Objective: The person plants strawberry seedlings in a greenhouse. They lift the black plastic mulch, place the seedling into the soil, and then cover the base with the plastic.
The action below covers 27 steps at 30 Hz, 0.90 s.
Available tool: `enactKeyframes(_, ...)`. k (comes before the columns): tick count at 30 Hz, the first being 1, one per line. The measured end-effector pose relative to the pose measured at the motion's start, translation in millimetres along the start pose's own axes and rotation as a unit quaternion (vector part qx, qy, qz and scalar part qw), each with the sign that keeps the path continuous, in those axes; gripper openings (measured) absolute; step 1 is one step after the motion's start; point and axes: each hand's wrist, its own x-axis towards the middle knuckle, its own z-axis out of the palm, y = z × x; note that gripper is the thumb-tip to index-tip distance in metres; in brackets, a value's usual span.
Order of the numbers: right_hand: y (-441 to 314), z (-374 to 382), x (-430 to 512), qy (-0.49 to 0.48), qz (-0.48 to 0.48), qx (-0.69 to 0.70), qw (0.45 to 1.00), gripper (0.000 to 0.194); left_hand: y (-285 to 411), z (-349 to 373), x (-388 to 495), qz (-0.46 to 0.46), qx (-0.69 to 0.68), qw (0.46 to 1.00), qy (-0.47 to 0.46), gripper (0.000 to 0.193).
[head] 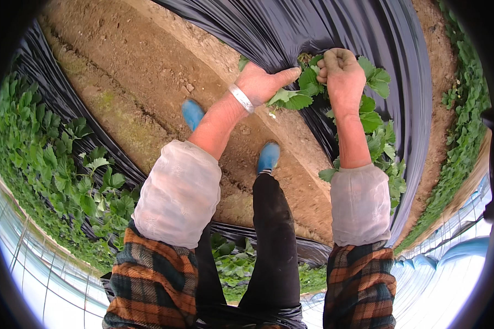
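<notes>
Black plastic mulch film (378, 37) covers a raised bed in front of me. My left hand (265, 82), with a pale band at the wrist, grips a bunched fold of the film, thumb on top. Creases in the plastic run together toward that grip. Beside it, my right hand (342, 70) has its fingers curled in a pinch at the edge of a gap in the film; the fingertips are partly hidden. Strawberry leaves (311, 82) come up through the gap between both hands. A small white flower (272, 115) hangs below the left hand.
More strawberry plants (380, 144) line the bed past my right forearm. My blue shoes (269, 155) stand on the bare soil path (148, 74). Another planted row (78, 172) with black film lies to the left. Translucent greenhouse sheeting (53, 283) curves along the lower rim.
</notes>
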Motion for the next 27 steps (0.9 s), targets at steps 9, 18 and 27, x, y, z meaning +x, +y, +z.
enactKeyframes(9,4,-1,-7,-0.137,-0.403,-0.498,0.756,0.035,11,-16,-4,-0.028,0.005,0.993,-0.115,0.029)
enactKeyframes(18,16,5,7,-0.152,-0.197,-0.226,0.942,0.031,12,-11,-14,-0.111,-0.185,0.976,-0.034,0.028)
enactKeyframes(27,10,10,1,-0.039,0.227,0.500,0.835,0.025,-25,-25,-7,-0.173,-0.162,0.963,0.132,0.024)
